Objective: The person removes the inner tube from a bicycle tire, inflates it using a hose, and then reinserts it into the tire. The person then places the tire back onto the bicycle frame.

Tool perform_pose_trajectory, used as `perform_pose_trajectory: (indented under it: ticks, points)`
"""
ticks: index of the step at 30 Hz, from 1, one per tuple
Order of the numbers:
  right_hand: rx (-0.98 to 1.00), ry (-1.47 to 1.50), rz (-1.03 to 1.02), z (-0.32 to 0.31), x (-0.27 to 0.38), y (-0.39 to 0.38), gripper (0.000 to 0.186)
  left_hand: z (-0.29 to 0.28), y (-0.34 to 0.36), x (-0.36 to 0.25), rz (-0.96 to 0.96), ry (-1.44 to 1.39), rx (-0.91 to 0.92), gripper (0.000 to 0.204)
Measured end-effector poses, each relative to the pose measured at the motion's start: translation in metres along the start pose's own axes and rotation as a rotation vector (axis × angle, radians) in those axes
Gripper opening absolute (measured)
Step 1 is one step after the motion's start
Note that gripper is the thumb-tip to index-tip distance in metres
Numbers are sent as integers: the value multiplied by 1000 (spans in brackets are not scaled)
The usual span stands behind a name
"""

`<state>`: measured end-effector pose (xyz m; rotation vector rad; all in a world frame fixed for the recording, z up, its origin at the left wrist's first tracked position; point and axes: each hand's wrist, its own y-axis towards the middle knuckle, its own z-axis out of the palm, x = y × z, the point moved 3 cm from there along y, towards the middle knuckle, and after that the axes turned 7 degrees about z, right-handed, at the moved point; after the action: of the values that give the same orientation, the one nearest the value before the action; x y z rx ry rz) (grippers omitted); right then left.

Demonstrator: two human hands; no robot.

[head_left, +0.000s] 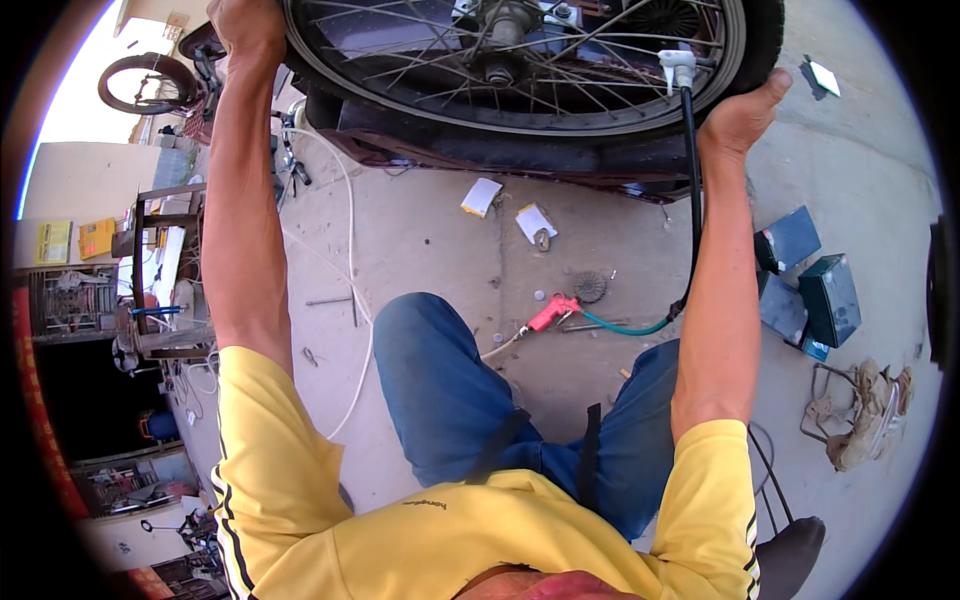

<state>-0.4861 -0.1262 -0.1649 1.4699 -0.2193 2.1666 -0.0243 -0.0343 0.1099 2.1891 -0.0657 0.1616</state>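
Observation:
A spoked wheel with a black tyre (420, 120) fills the top of the view, against a dark purple body panel (400, 155). My left hand (250, 35) is closed on the tyre's left side. On its right side, my right hand (742, 115) grips the tyre, fingers mostly hidden behind it. A white air chuck (676, 68) sits at the rim on the wheel's right, with a black hose (691, 180) running down beside my right hand. A red air gun (550, 312) lies on the floor, joined to a teal hose (620, 326).
Papers (480, 197), small metal parts (590, 286) and a pale hose (350, 250) lie on concrete. Several dark box-shaped units (830, 300) and a dusty metal frame (860, 410) are at right. A cluttered bench (160, 270) and a bicycle (150, 85) stand at left.

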Motion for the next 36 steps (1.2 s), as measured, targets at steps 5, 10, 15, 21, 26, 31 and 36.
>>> perform_pose_trajectory:
  ticks: [5, 10, 15, 21, 26, 31, 36]
  points:
    - [-52, -74, -124, 10, -1, 9, 82, -19, -4, 14, 69, 179, -120, 25]
    - [-34, -220, -65, 7, 25, 0, 80, -1, -24, -18, 52, 157, -175, 24]
    - [-20, -217, -62, 5, 21, -2, 87, -42, -65, -125, 16, -506, -537, 21]
    - [133, -147, -63, 2, 35, -13, 88, 6, -164, -311, -737, -1442, 711, 40]
    - [106, -259, -40, -6, 29, 4, 86, 77, -147, -345, -1277, -2003, 896, 51]
    - [-144, -609, -210, -33, 66, -31, 68, 103, -134, -338, -1433, -2043, 890, 52]
    - [438, -545, 83, -31, 79, -63, 55, 105, -125, -336, -1409, -2073, 1005, 58]
